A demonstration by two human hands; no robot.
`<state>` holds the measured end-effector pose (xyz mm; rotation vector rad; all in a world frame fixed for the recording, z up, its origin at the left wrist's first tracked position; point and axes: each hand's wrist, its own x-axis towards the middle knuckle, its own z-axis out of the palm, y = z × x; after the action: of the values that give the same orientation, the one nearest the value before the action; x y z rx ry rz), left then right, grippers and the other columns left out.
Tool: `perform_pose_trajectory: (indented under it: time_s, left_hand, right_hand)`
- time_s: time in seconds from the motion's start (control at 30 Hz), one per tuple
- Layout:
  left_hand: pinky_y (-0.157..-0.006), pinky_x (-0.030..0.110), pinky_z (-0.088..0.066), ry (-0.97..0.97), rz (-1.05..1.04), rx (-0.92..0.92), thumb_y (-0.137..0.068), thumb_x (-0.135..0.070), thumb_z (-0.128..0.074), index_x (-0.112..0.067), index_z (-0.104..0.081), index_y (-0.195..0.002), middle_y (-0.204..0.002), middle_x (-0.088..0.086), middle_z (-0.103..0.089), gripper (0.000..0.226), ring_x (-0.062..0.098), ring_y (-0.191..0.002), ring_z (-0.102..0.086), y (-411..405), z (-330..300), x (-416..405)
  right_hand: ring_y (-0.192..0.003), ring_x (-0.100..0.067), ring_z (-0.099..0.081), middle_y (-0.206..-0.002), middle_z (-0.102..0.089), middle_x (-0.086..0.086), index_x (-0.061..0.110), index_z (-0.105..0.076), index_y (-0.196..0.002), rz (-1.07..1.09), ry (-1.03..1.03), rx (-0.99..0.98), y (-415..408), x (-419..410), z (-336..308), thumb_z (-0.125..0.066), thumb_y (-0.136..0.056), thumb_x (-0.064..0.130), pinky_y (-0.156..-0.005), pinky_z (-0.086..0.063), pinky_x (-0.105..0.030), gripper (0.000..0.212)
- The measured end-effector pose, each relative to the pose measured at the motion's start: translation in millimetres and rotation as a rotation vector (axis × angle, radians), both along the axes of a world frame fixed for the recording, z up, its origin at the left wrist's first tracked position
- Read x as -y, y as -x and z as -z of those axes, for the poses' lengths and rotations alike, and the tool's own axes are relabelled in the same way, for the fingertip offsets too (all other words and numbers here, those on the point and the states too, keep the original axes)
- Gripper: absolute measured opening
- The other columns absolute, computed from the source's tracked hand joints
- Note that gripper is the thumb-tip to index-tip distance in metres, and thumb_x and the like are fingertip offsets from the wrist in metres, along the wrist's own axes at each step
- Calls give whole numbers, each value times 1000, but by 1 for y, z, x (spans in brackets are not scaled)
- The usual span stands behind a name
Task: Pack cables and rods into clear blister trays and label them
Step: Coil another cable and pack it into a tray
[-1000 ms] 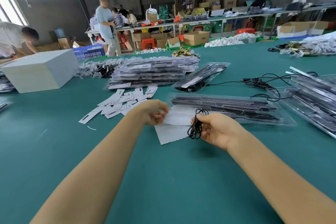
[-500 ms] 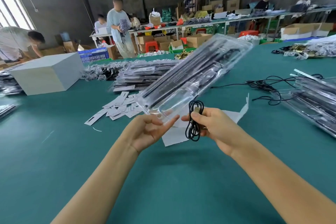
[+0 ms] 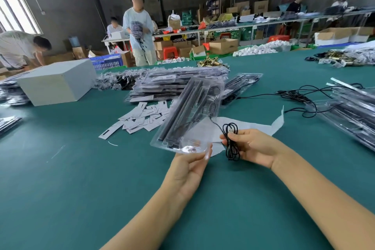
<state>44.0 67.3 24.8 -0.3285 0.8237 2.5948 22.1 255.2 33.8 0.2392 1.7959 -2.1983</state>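
Take the tray (image 3: 188, 115) as the landmark: a clear blister tray held up off the green table (image 3: 60, 189), tilted so its far end points away and its near end sits low.

Well to its left stands a white box (image 3: 56, 83). Just left of the tray, and partly behind it, loose labels (image 3: 142, 117) lie scattered on the table, probably kept within reach for the labelling step. Behind the tray, finished packs (image 3: 174, 83) are piled up.

The left hand (image 3: 188, 170) is under the tray's near end, thumb on top of the rim and fingers beneath, pinching it. That grip likely keeps the open side up and steady for loading. Black rods (image 3: 178, 113) already lie along the tray's left channel, so the rod part looks done.

Right of the tray's near end, the right hand (image 3: 253, 148) is clenched around a coiled black cable (image 3: 231, 142), the loops hanging from the fingers. The coil is just beside the tray, not yet in it, and seems meant for the empty pocket there.

Under and beyond that hand lies white paper (image 3: 263, 126). Farther right, loose cables (image 3: 298, 95) trail across the table, and more trays (image 3: 353, 115) are stacked at the edge of view.
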Motion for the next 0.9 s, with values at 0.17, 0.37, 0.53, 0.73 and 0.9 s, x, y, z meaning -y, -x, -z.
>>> perform_pose_trajectory:
  time_s: [0.17,0.37,0.53,0.73,0.9]
  left_hand:
    - [-80,30,-57,174,29,-52,-76,11,-64,8,-59,-89,-106,22,-65,14,26,-101,-68,-9,9,-11]
    - [-46,28,-54,735,405,-176,-98,-28,-53,1,-54,-84,-72,18,-71,33,27,-61,-71,-24,-2,-8]
    - [-53,27,-41,1641,-43,-897,-91,-44,-56,-22,-48,-64,-56,-11,-55,35,5,-53,-50,-21,3,-4]
    - [-70,35,-48,1920,-296,-1315,-80,-47,-72,-13,-71,-92,-87,4,-59,36,27,-79,-55,1,19,8]
    - [-53,30,-49,1905,-413,-1444,-78,-36,-77,-11,-68,-77,-71,3,-60,27,26,-62,-58,1,21,3]
  right_hand:
    - [-80,-16,-62,-82,-71,-6,4,-69,-95,23,27,25,4,-4,2,-57,-92,13,-66,-38,-26,16]
    - [-53,-6,-60,-76,-70,0,8,-66,-94,52,153,78,8,-7,3,-53,-94,16,-40,-40,-17,15]
    - [-54,-6,-60,-77,-70,0,9,-65,-94,54,144,62,11,-6,7,-54,-93,18,-41,-40,-17,15]
    - [-62,-9,-59,-80,-73,-1,9,-69,-89,75,142,5,12,-2,10,-66,-73,23,-53,-48,-17,21]
    - [-65,-11,-56,-81,-73,-3,7,-71,-85,125,102,-16,15,-3,6,-71,-67,22,-51,-50,-15,24]
